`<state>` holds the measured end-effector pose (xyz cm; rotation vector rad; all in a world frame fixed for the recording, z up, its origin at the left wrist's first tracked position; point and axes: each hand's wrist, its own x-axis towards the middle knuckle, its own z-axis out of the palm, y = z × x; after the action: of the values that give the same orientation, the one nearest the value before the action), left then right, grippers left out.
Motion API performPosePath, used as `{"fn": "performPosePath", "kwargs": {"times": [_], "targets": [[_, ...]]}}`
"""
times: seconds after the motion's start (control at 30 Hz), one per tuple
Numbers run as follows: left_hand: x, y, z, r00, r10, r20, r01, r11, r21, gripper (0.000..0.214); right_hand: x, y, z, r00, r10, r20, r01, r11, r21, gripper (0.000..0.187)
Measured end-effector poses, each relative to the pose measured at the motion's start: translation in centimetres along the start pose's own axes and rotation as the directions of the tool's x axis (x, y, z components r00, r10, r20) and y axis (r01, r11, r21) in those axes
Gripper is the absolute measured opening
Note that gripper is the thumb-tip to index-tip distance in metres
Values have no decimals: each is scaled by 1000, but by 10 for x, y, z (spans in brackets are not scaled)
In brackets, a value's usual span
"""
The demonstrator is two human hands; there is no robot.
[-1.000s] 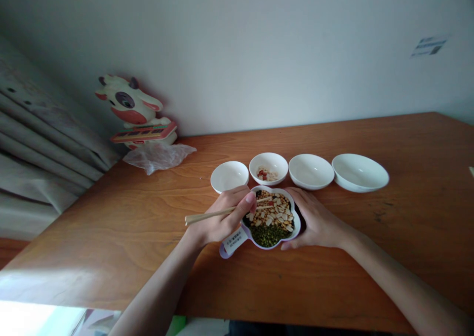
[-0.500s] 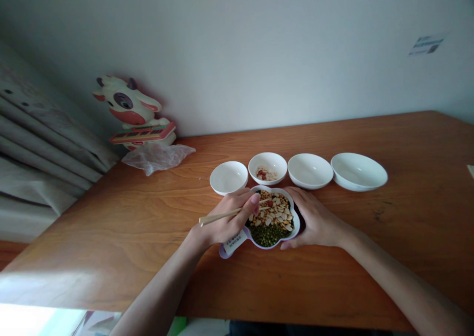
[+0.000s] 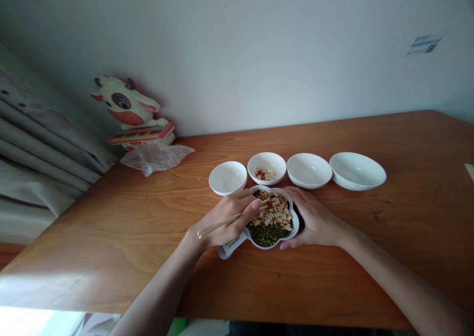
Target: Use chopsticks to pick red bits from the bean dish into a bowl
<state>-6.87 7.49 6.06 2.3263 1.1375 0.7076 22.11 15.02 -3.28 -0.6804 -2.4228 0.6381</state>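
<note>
**Chopsticks over a dish of mixed beans**

Right now it's all happening at the flower-shaped dish (image 3: 272, 245), which sits on a wooden table (image 3: 111, 242). The left hand (image 3: 227, 217) is closed around the chopsticks (image 3: 218, 226), wrist low, with the tips reaching over the pale seeds (image 3: 276, 212) (can't tell if the tips are together or apart, they're tiny from up here). The right hand (image 3: 314, 217) curves around the far side of the dish, holding it steady. Green mung beans (image 3: 267, 236) fill the compartment nearest the person. Just behind the dish are four white bowls, and the second one (image 3: 266, 167) has a small pile of seeds and red bits in it.
</note>
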Motion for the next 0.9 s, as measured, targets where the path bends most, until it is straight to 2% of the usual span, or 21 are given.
{"fn": "performPosePath", "kwargs": {"times": [0.23,0.43,0.6,0.9], "targets": [[-4,0,3,992,85,90,-97,985,139,45,1,0,-1,1000,-5,3,5,1000,7,136],[-4,-1,5,992,113,60,-124,968,217,47,0,0,0,1000,3,-3,-3,1000,10,138],[-3,-2,4,982,169,79,-184,952,244,46,-1,1,1,1000,6,-2,-6,1000,5,135],[-4,-1,2,987,128,98,-147,965,217,36,-1,2,2,1000,-1,-8,1,1000,5,139]]}}
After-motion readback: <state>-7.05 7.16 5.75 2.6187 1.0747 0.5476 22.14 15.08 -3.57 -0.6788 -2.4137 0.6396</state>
